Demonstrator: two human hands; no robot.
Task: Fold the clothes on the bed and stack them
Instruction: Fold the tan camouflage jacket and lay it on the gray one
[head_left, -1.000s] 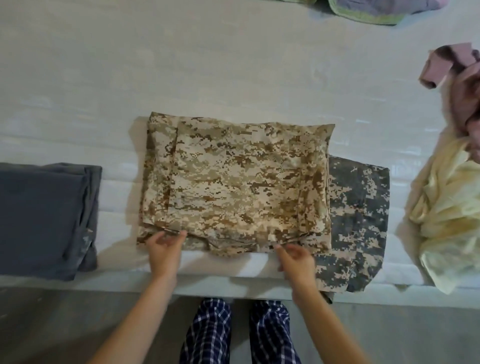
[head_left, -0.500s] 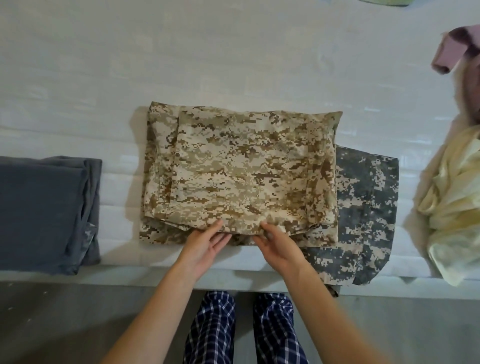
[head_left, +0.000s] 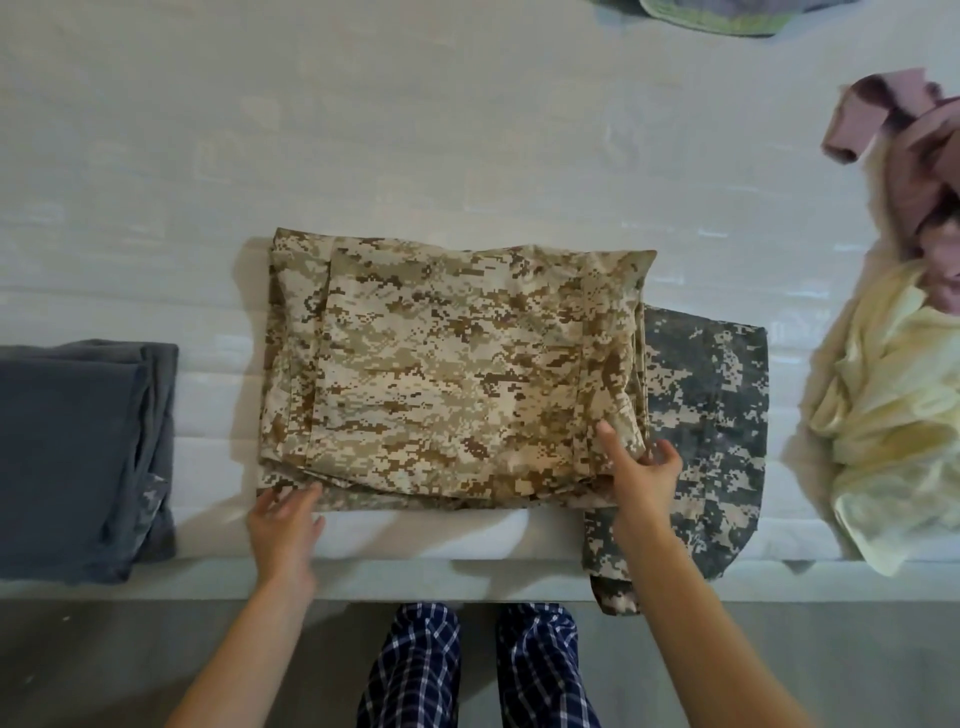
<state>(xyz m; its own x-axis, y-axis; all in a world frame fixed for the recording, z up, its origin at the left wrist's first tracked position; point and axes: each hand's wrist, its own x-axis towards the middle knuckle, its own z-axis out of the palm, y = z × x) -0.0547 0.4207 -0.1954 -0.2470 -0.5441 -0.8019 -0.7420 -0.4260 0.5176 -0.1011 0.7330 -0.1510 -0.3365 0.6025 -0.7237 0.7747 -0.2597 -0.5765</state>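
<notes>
A folded tan camo piece of clothing (head_left: 447, 374) lay flat on the white bed (head_left: 363, 130), close to the near edge. Under it was a grey-green camo piece (head_left: 711, 415) that stuck out on the right side and hung a little over the bed's edge.

The left hand (head_left: 283, 525) was at the near left corner of the tan piece, with its fingers (head_left: 296, 499) straight, close together and touching the bottom edge. The right hand (head_left: 641, 478) was at the near right corner. Its thumb lay on top of the tan cloth and its other fingers (head_left: 667, 454) were spread apart by the side edge. It was hard to tell if they went under the cloth or just touched it.

A folded dark grey stack (head_left: 67, 457) sat well apart on the left. On the right were a crumpled pale yellow cloth (head_left: 893, 415) and a pink-purple one (head_left: 914, 171) touching it from behind. The person's blue checked trousers (head_left: 415, 670) showed below the bed
</notes>
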